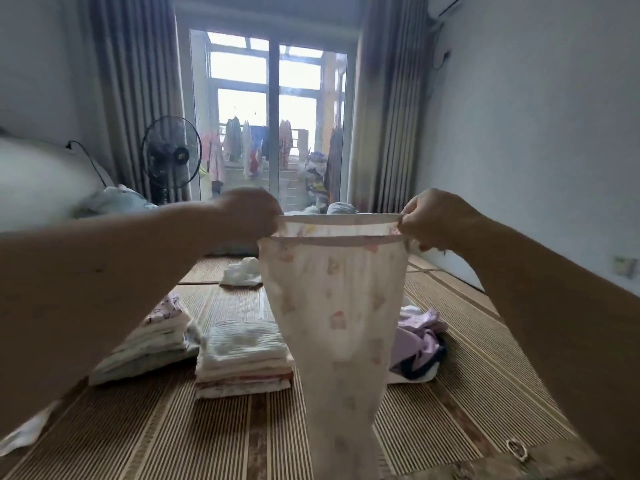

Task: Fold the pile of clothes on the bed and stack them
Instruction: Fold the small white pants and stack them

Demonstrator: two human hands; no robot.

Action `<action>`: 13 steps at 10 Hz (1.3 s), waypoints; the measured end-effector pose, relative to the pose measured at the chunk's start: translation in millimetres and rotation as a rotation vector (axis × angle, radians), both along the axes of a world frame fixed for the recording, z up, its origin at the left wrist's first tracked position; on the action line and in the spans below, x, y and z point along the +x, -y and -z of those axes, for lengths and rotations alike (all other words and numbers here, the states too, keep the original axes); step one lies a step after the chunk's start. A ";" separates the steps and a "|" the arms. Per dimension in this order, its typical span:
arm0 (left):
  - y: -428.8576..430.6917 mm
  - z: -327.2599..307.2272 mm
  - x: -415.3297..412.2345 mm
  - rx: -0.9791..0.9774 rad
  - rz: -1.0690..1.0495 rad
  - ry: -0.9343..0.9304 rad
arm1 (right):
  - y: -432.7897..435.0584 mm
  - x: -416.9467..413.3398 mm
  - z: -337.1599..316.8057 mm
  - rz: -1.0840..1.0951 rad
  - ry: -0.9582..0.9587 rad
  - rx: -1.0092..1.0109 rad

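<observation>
I hold up a pair of thin pale pink patterned trousers [341, 323] by the waistband, stretched flat and hanging down over the bed. My left hand [249, 214] pinches the waistband's left end and my right hand [438, 220] pinches its right end. Below on the bamboo mat [180, 434] sit two folded stacks: one pale stack [242, 358] in the middle and one [156, 344] to its left. A loose heap of lilac and white clothes [420, 344] lies to the right, partly hidden by the trousers. A crumpled white garment [242, 271] lies farther back.
A white wall [536, 150] runs along the bed's right side. A black standing fan [171, 157] and grey curtains flank a glass balcony door at the far end. Bedding [114, 202] is bunched at the far left. A small ring-shaped item [516, 449] lies near right on the mat.
</observation>
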State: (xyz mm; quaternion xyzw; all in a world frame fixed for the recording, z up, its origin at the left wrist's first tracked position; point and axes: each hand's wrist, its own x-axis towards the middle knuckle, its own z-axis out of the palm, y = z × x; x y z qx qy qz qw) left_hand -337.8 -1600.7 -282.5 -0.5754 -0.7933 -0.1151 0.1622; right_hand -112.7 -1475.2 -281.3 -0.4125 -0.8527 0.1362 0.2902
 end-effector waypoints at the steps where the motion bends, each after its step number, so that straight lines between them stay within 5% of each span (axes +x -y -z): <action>1: 8.7 -15.8 5.9 0.043 0.201 0.134 | 4.7 -8.8 -11.1 -0.055 -0.141 -0.246; 2: 18.2 -14.2 17.6 -0.062 0.291 0.196 | 14.3 -16.7 -14.4 -0.153 -0.284 -0.374; 4: 4.2 20.8 64.4 0.033 0.442 0.757 | 37.1 -36.4 -5.4 -0.258 -0.334 -0.372; 5: -11.4 30.6 69.1 0.194 0.229 0.513 | 40.7 -41.2 -1.6 -0.258 -0.264 -0.255; 6: -14.6 36.2 54.5 0.177 0.202 0.584 | 35.9 -33.5 1.0 -0.244 -0.200 -0.134; 7: 0.7 29.8 50.7 0.150 0.173 0.448 | 28.4 -25.7 4.0 -0.221 -0.061 -0.044; 8: 9.2 27.7 18.3 0.230 0.017 0.577 | 15.9 -11.5 3.9 -0.097 0.075 0.072; 11: 41.0 11.3 -20.6 0.113 0.246 0.840 | 11.5 5.9 2.0 -0.386 -0.363 -0.508; 12: 51.8 8.0 -21.6 0.108 0.353 1.085 | 17.4 1.8 6.7 -0.539 -0.529 -0.677; 13: 52.5 8.5 -25.1 0.055 0.411 1.203 | 23.2 1.3 14.8 -0.674 -0.522 -0.680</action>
